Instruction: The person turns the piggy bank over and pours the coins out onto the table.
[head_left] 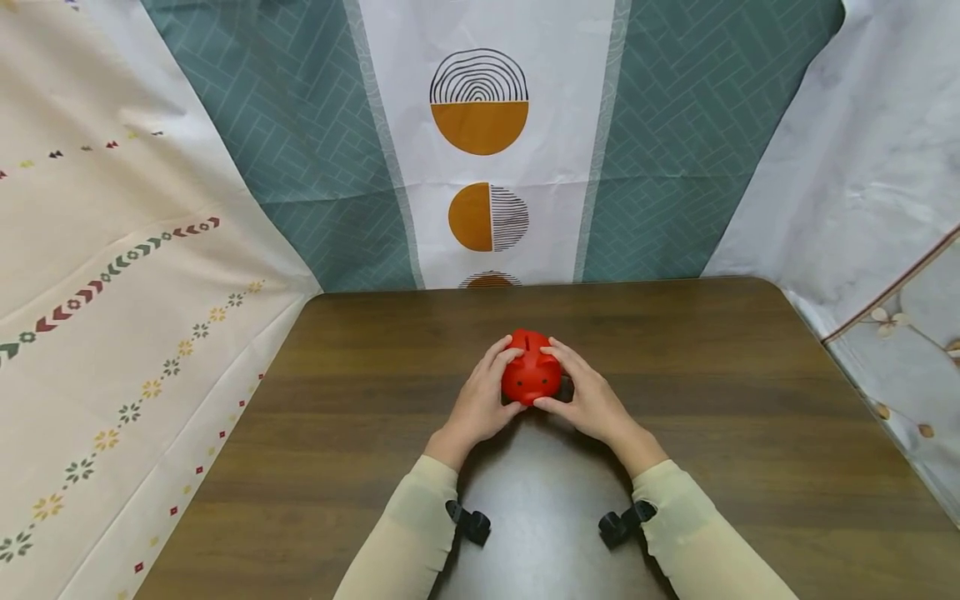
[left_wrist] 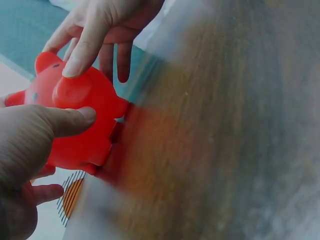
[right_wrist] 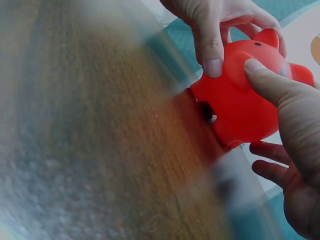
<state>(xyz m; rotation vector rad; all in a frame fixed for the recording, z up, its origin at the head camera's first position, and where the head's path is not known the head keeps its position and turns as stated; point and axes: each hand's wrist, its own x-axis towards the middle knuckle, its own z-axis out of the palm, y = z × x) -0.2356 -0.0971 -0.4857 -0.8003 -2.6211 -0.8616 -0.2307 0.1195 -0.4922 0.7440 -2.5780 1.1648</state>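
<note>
One wide brown surface (head_left: 300, 467) runs under and out past both hands, and it looks pretty smooth to me, so anything let go at an angle might skid. Pale sleeves (head_left: 397, 542) come next, behind the hands and clear of the action, so no snag risk that I can spot. Left hand (head_left: 480, 404) and right hand (head_left: 596, 404) are both clamped on the red piggy bank (head_left: 532, 375), which is upright right between them. Honestly that grip is my main worry: if one side squeezes harder than the other, the round body could twist or pop out of the fingers. Black wrist gadgets (head_left: 474, 527) sit behind the hands, well apart from the pig, but they could bump if the wrists swing inward. Left thumb (left_wrist: 75, 120) and right thumb (left_wrist: 80, 55) press the front of the pig, by the snout (left_wrist: 70, 91); shove too hard there and it might tip backward. Stubby feet (left_wrist: 119, 107) are below the hands, seemingly on the surface, though I can't tell if they bear full weight. Dragging could catch one.
</note>
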